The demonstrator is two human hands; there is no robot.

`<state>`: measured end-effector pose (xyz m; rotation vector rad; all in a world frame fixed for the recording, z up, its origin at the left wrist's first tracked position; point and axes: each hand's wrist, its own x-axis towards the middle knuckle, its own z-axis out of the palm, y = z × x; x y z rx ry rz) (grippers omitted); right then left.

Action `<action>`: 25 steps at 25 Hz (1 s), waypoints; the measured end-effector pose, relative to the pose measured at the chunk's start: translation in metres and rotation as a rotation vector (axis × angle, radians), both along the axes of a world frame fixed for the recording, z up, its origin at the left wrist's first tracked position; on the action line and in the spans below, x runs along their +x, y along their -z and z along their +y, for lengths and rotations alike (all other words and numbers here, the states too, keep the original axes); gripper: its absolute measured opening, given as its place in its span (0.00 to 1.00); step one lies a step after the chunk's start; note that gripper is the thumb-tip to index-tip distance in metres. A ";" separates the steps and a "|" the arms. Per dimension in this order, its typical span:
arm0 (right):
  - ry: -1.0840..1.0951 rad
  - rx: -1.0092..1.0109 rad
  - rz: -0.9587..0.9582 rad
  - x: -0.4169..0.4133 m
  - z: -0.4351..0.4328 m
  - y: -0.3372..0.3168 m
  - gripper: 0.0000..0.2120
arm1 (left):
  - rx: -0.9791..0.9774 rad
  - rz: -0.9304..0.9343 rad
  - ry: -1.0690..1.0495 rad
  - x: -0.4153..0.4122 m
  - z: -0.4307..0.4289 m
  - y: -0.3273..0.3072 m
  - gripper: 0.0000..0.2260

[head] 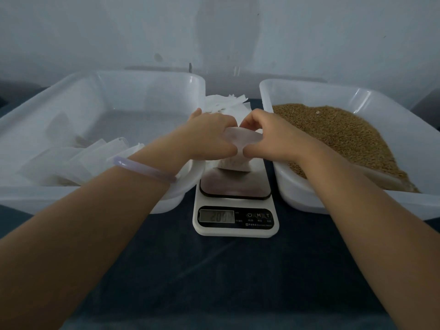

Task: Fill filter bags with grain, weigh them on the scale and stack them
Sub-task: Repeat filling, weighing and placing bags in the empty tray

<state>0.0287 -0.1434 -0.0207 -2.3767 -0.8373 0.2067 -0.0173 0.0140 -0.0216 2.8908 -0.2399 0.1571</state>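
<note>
A white filter bag (234,164) holding grain stands on the steel plate of a white kitchen scale (235,219), whose display is lit with blurred digits. My left hand (209,136) and my right hand (269,136) both pinch the bag's open top (241,136) from either side, above the scale. Brown grain (345,136) fills the clear bin (307,194) on the right. A loose pile of flat empty filter bags (228,103) lies behind the scale. Several filled bags (71,160) lie stacked in the clear bin (31,201) on the left.
Everything rests on a dark blue cloth-covered table (226,282). A pale wall (214,32) stands close behind the bins. A lilac bangle (142,169) circles my left wrist, which crosses the left bin's near right corner.
</note>
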 end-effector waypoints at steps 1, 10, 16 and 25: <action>0.001 0.004 0.002 0.000 0.000 0.000 0.18 | -0.009 -0.008 0.003 0.000 0.001 0.001 0.08; 0.007 0.024 0.006 -0.001 0.000 0.000 0.17 | -0.033 -0.013 0.002 0.000 0.002 0.002 0.14; 0.005 0.019 0.006 -0.001 0.000 0.001 0.16 | -0.047 -0.022 -0.001 -0.001 0.002 0.002 0.15; -0.025 0.031 -0.153 0.000 0.001 0.003 0.07 | -0.085 -0.004 -0.037 -0.005 0.000 0.000 0.16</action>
